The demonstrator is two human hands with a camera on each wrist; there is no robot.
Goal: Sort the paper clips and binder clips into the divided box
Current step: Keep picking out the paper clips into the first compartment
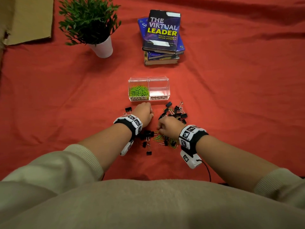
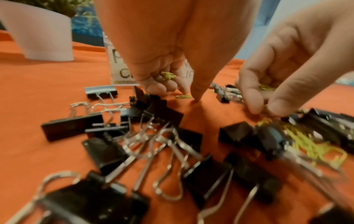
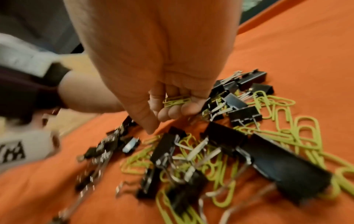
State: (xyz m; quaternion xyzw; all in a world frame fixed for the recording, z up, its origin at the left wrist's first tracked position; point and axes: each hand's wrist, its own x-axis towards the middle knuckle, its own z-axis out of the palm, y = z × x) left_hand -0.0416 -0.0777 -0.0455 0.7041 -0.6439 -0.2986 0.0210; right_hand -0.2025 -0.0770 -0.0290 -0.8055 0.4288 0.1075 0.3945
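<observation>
A beige sweater filled the bottom of the head view, with both bare arms reaching out over the red cloth. The left hand sat just in front of the divided box, its fingers curled around a few green paper clips — the left wrist view showed them tucked in the palm. The right hand was lower down over the mixed pile, and its fingers were also curled round some green paper clips. Black binder clips lay scattered on the cloth around and between both hands, mixed with loose green paper clips. The box's left part, marked PAPER CLIPS, held a heap of green clips — the right part, marked BINDER CLIPS, held none. Farther back stood a plant in a white pot and a stack of books.
</observation>
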